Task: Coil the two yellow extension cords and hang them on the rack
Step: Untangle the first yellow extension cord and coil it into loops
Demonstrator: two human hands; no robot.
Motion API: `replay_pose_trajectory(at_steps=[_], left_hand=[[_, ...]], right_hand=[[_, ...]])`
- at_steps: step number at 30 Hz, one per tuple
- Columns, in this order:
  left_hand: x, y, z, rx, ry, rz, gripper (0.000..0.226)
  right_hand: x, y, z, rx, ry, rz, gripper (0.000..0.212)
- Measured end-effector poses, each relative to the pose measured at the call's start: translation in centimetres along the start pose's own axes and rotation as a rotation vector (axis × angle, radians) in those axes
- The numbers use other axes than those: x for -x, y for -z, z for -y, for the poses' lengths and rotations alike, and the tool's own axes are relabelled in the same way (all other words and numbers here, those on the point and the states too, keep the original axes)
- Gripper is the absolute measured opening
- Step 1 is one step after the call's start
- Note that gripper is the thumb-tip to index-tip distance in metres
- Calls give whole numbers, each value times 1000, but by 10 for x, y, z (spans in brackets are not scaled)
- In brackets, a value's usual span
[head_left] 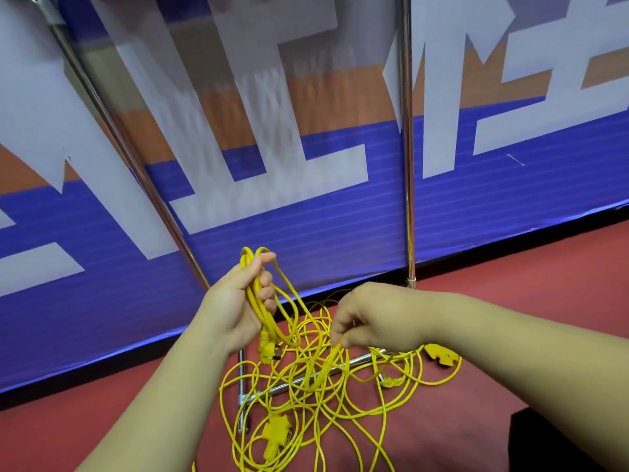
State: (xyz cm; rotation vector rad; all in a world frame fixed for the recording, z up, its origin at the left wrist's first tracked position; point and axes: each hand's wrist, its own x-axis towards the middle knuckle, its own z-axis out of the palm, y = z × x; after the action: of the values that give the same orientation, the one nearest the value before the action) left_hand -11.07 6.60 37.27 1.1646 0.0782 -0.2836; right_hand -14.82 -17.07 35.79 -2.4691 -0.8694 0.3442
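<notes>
Red floor (510, 301) underfoot, and right ahead a big banner wall (340, 216) in blue, white and orange, printed with large block shapes. In front of it are the rack's chrome poles: one upright pole (406, 131) to the right, one leaning pole (112, 131) running in from the upper left. The rack's base bar (242, 386) lies flat on the floor below the hands. Over that bar sprawl the yellow extension cords (384, 413), thin, bright and very much in a tangle (loops over loops, no telling which cord is which). A yellow socket block (275, 432) sits in the near part of the heap, and a second block (440, 356) lies at the right edge, just under the right forearm. Up above the heap, a coil (256, 303) of a few gathered loops is held up off the floor, with a yellow plug (265, 350) dangling at its lower end. The left hand (229, 304) has that coil, palm turned inward, thumb up top and fingers wrapped round the bundle. The right hand (371, 315) is lower and to the right, knuckles up, fingertips pinching a single strand (335, 352) that runs down into the tangle. Both forearms are bare and reach in from the bottom corners. A dark shape (561, 437) sits at the lower right, too cropped to identify.
</notes>
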Motion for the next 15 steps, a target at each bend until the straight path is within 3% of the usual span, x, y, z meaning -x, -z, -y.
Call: replay_pose_trajectory(at_steps=[10,15], left_hand=[[5,-21,8,28,62,58,20],[12,-36,12,-66,79,118,18]], right_hand=[[22,35,2,-247,-9,-120,11],[22,40,-5,-356,-42,-215,11]])
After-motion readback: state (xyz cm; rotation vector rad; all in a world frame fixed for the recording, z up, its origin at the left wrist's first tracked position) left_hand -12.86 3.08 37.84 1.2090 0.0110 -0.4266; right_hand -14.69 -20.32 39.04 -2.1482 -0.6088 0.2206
